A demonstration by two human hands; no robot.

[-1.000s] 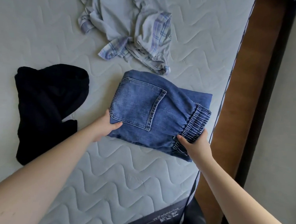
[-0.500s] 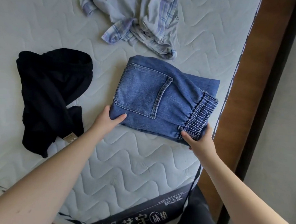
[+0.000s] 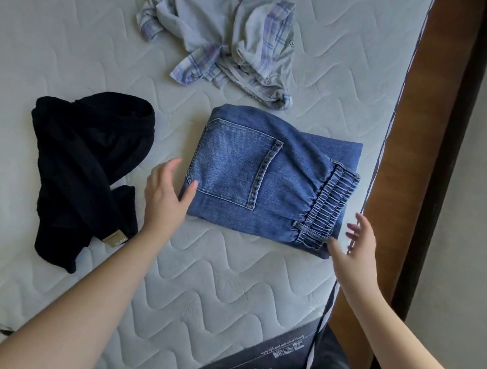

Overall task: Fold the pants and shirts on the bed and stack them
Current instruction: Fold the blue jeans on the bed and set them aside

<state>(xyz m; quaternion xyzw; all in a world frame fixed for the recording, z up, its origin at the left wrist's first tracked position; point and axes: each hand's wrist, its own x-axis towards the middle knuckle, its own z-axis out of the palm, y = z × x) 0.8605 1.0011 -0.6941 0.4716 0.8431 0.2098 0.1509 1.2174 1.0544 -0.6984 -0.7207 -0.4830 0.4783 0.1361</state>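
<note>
Folded jeans (image 3: 268,180): blue denim, lying flat on the bed (image 3: 230,283) near its right edge; back pocket faces up, elastic waistband bunched at the right end. One folded layer shows beyond the top layer at the far right corner.

Left hand (image 3: 164,196): at the left edge of the jeans, fingers (image 3: 167,168) straight and released, thumb tip resting on the lower left corner of the denim; nothing grasped.

Right hand (image 3: 355,248): just beside the near right corner of the jeans, fingers spread and released, thumb touching or almost touching the waistband corner; which of the two cannot be told. Nothing grasped.

Black garment (image 3: 86,172): unfolded, crumpled, to the left of the jeans and apart from them; a small tan label shows near its lower edge.

Pale plaid shirt (image 3: 225,37): unfolded, in a loose heap at the far side of the bed, just beyond the jeans.

Bed frame (image 3: 427,138): brown wooden rail running along the mattress's right side.

Mattress label: dark printed band at the near edge.
</note>
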